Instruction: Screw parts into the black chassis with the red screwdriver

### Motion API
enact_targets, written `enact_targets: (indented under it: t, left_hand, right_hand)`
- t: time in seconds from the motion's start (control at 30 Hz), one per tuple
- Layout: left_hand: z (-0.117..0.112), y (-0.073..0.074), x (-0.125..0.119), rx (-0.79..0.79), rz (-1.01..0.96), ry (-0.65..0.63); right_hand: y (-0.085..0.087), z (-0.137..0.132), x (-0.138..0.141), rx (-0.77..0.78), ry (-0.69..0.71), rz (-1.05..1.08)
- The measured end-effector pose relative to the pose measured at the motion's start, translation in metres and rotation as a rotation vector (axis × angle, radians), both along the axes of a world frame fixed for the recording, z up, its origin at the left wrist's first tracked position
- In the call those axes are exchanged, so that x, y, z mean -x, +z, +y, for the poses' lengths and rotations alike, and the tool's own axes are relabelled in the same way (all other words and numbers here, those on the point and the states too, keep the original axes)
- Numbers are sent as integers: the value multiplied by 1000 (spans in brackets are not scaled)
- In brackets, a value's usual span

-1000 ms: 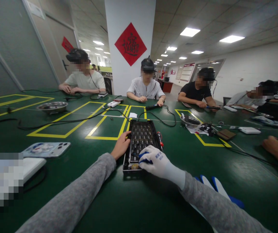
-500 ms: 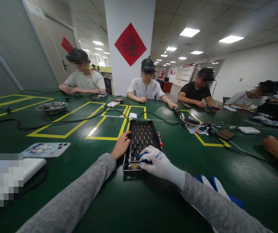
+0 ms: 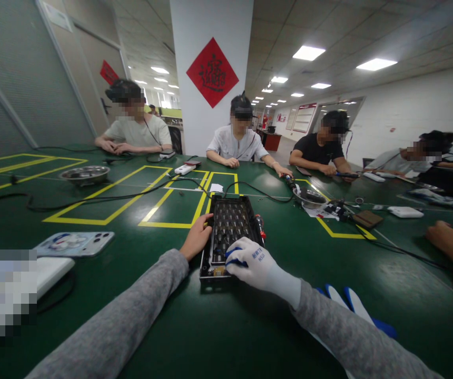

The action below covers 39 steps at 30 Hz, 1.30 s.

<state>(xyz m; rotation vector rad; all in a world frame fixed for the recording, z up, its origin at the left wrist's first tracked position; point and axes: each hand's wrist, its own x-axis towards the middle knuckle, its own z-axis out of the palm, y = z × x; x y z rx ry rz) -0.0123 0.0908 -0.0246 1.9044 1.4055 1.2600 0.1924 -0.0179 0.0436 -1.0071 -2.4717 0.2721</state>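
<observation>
On the table in front of me lies a black bit case (image 3: 232, 217), its tray filled with rows of small metal bits. My left hand (image 3: 198, 237), bare, grips the case's left side with the fingers at its edge. My right hand (image 3: 250, 263), in a white glove with blue fingertips, is closed over the lower right part of the tray. Whatever lies between its fingertips is hidden. A small yellowish piece (image 3: 219, 271) shows in the near end of the case. A red and clear item (image 3: 261, 227) sits against the case's right side.
A spare white-and-blue glove (image 3: 353, 305) lies under my right forearm. Left are a phone (image 3: 75, 243) and a white device (image 3: 55, 271). Metal bowls (image 3: 85, 175) (image 3: 309, 197), cables and a brown wallet-like item (image 3: 367, 218) lie farther off. Several people sit around the table; one person's hand (image 3: 451, 237) rests at right.
My hands and the case stay almost in place. Across the table, the person at left has shifted the head slightly.
</observation>
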Motion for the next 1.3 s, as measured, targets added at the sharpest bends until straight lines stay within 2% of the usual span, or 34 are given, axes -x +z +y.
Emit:
enact_targets:
  t: [1.3]
  left_hand:
    - [0, 0, 0, 4, 7, -4]
  right_hand:
    - [0, 0, 0, 11, -11, 34]
